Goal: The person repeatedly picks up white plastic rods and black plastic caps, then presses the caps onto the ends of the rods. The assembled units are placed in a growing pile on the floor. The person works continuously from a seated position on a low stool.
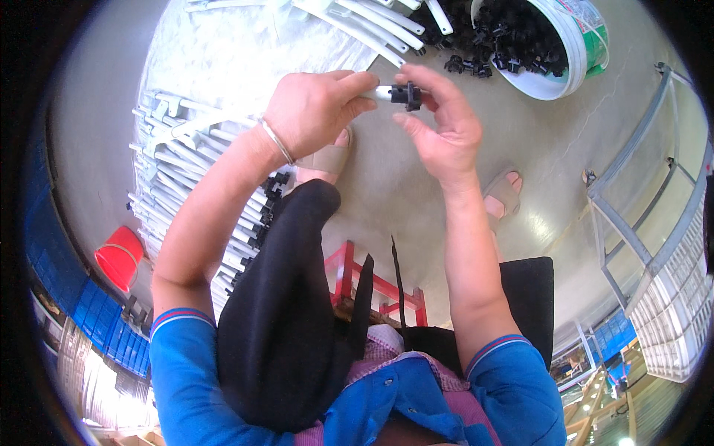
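Note:
My left hand, with a bangle at its wrist, grips a white tube between thumb and fingers. On the tube's right end sits a black plastic fitting with a wider flange. Around that fitting curves my right hand, fingers behind it and thumb apart below. Whether those fingers touch the fitting cannot be told. To the left, below my left forearm, many white tubular parts lie in a pile, several with black fittings on their ends.
A tipped white bucket spills black fittings onto the floor. More white tubes lie on a pale sheet ahead. A red bucket stands left, a metal frame right. Beneath me is a red stool.

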The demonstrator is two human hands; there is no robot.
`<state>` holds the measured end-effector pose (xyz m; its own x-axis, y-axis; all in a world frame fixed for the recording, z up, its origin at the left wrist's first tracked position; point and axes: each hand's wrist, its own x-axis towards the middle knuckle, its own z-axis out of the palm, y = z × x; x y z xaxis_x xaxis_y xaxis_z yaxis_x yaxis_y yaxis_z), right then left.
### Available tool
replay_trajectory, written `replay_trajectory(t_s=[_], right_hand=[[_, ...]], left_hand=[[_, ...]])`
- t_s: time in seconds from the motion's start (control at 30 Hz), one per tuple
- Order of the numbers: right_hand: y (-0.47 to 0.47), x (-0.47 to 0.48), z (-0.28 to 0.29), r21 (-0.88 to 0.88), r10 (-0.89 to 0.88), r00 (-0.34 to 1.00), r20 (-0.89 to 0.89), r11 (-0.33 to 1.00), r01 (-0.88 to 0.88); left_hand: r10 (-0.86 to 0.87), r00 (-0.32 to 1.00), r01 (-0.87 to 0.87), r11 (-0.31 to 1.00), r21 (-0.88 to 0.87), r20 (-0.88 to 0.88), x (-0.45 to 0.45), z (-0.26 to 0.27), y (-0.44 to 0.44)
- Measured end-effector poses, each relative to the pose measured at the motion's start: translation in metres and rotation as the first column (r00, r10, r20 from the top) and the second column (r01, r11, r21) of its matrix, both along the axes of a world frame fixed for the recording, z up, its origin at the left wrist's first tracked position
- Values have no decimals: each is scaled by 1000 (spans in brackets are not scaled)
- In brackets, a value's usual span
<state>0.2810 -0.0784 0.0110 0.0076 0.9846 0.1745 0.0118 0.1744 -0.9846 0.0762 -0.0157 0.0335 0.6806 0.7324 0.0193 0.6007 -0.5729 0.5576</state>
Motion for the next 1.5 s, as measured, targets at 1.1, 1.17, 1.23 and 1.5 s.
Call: replay_trajectory(t_s=[1.1, 1.17, 1.23, 1.5], right_hand=[[-30, 12, -106, -693, 29, 973, 229, 707, 142], [-32, 18, -122, -661, 58, 962, 269, 737, 140], [-33, 19, -118, -678, 92, 935, 343, 713, 179], [-31, 20, -83, -570, 186, 728, 660, 754, 325]], left_hand=[[-89, 935, -32, 942, -334, -343, -33, -43, -39], [-83, 946, -49, 919, -391, -314, -34, -36, -38], [-91, 957, -13, 935, -355, -274, -34, -37, -38], [-119, 952, 8, 929, -369, -281, -27, -45, -36]])
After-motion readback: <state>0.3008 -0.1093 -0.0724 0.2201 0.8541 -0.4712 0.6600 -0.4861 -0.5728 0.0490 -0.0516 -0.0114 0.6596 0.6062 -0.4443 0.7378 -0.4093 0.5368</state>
